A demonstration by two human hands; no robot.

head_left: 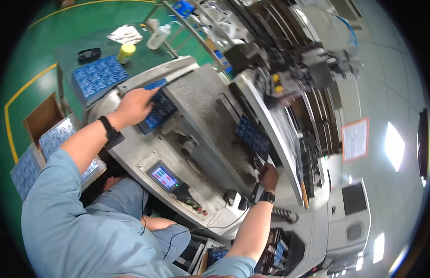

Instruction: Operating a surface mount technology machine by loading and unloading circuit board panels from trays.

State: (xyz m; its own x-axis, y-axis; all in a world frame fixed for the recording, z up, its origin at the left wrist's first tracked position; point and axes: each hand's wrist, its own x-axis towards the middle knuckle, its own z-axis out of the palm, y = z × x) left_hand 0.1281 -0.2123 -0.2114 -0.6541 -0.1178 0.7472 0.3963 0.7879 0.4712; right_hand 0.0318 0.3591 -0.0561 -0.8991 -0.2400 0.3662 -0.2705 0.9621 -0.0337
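While left hand (134,106) grip clamps flat blue patterned tray (158,110), right hand (269,176) grip closes on ribbed grey metal bed (210,120) edge

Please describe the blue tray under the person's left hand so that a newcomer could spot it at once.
Start at the grey metal machine with the small touchscreen on its front. At its upper left end, the left hand presses on a dark blue gridded tray. Unlike the blue trays stacked on the green table behind, it lies on the machine itself.

grey machine bed (210,139), blue trays (160,110), touchscreen (164,177)
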